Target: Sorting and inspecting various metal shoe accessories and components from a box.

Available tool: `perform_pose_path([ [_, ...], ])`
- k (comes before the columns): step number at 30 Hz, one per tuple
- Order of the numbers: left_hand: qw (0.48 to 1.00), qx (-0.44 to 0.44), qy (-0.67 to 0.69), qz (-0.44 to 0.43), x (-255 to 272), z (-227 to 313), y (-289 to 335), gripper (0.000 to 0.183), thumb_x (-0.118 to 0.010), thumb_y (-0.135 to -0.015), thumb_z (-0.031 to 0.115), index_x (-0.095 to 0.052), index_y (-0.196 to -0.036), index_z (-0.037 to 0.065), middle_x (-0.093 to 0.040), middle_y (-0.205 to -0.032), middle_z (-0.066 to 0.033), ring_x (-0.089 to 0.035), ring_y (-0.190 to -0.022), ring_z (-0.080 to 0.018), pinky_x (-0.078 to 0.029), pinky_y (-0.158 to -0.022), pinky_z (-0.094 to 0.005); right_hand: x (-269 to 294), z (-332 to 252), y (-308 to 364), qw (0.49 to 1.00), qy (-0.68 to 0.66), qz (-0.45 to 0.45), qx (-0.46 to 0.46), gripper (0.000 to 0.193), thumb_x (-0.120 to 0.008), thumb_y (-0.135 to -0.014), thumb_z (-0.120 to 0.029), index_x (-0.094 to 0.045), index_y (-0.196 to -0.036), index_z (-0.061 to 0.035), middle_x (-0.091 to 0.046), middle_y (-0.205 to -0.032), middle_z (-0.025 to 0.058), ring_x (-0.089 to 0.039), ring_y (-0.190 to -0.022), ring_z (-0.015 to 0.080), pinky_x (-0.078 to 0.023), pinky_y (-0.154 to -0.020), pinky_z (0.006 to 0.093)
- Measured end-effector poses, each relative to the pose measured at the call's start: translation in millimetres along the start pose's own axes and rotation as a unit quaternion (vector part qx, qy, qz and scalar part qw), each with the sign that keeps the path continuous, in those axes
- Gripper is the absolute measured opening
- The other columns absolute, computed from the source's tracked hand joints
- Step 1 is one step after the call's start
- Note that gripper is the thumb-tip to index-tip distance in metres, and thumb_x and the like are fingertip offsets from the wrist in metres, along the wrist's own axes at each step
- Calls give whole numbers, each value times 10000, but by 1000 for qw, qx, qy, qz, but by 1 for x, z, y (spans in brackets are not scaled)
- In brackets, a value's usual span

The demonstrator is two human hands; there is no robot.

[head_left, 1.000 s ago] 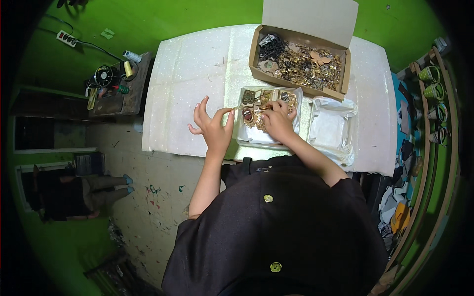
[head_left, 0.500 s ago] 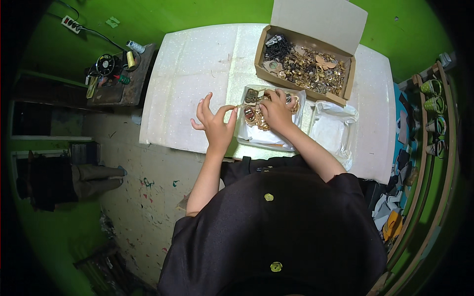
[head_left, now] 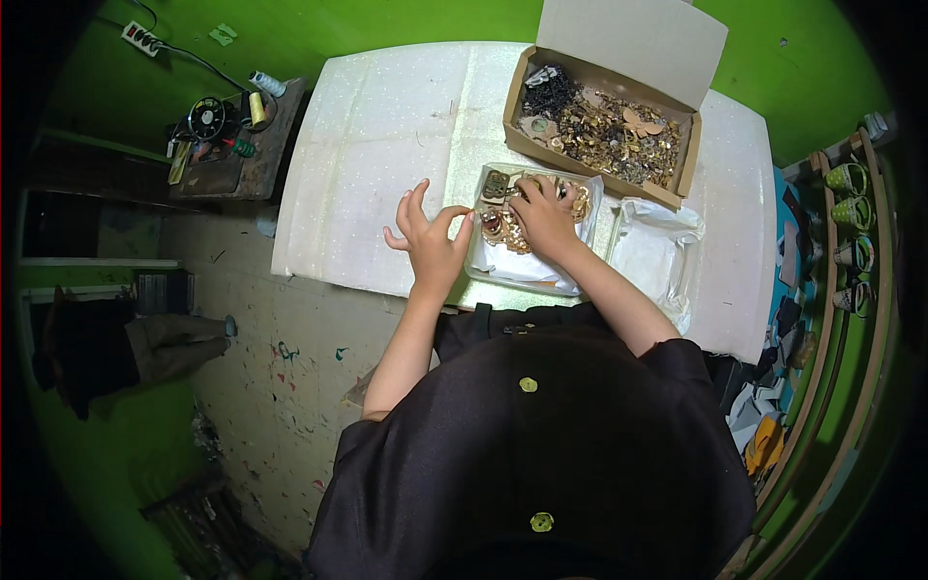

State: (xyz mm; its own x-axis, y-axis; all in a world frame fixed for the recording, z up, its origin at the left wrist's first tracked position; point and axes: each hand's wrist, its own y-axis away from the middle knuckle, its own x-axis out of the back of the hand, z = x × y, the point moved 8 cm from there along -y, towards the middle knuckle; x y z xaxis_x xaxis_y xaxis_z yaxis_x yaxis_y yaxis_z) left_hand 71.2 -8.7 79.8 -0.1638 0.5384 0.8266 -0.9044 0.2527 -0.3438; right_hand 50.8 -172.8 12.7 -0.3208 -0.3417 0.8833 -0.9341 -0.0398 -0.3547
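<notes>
My left hand (head_left: 432,249) is at the left rim of a shallow clear tray (head_left: 527,283). Its thumb and forefinger pinch together over that rim while the other fingers spread; whatever is between the tips is too small to name. Over the tray's upper middle, my right hand (head_left: 545,228) has curled fingers down among gold-coloured ornaments (head_left: 515,239), hiding what they grip. Between the hands lie a dark rectangular metal piece (head_left: 496,185) and a round piece with a dark red middle (head_left: 490,221). White lining (head_left: 503,264) shows beneath the ornaments.
An open cardboard box (head_left: 599,172) of mixed metal bits stands behind the tray. To the right sits a second tray lined with white (head_left: 650,253). A side table (head_left: 253,162) with thread spools is at far left; a person (head_left: 106,353) is beyond the floor.
My left hand has shifted slightly right and its fingertips sit a little lower at the tray's rim. My right hand stays over the ornaments, its fingers slightly more curled. The whole view has shifted slightly.
</notes>
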Motion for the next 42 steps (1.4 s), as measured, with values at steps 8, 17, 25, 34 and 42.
perform_pose_path([
  [8, 1000, -29, -4, -11, -8, 4, 4, 77, -713, -756, 269, -710, -806, 210, -374, -1389, -115, -243, -1317, -350, -30, -941, -695, -2, -4, -1, 1000, -12, -26, 6, 165, -548, -807, -134, -684, -896, -162, -522, -1231, 43, -390, -1234, 248, -169, -974, 592],
  [17, 993, -107, -9, -50, -30, 16, 18, 88, -754, -705, 283, -737, -773, 230, -424, -1364, -76, -271, -1302, -329, -71, -935, -664, -7, 1, -4, 999, -42, -33, -11, 156, -551, -820, -149, -679, -907, -132, -520, -1231, 67, -386, -1235, 270, -178, -971, 601],
  [25, 989, -140, -29, -31, -33, 18, 21, 111, -760, -694, 261, -739, -801, 240, -437, -1351, -63, -282, -1289, -320, -92, -934, -647, -8, 0, -4, 998, -51, -23, 4, 143, -580, -793, -125, -660, -902, -77, -519, -1208, 90, -385, -1229, 284, -205, -971, 584],
  [34, 990, -137, -23, -31, -33, 20, 20, 107, -740, -710, 252, -728, -816, 240, -439, -1347, -66, -294, -1284, -325, -94, -936, -643, 3, 1, -6, 998, -56, -39, 12, 176, -570, -781, -101, -673, -922, -81, -484, -1269, 95, -356, -1250, 287, -200, -975, 582],
  [42, 991, -132, -17, -30, -33, 18, 18, 89, -725, -725, 250, -721, -811, 228, -438, -1346, -75, -301, -1279, -332, -102, -927, -654, 9, -9, -9, 994, -41, -91, 41, 132, -593, -782, -142, -707, -842, -115, -495, -1266, 82, -352, -1257, 287, -187, -982, 584],
])
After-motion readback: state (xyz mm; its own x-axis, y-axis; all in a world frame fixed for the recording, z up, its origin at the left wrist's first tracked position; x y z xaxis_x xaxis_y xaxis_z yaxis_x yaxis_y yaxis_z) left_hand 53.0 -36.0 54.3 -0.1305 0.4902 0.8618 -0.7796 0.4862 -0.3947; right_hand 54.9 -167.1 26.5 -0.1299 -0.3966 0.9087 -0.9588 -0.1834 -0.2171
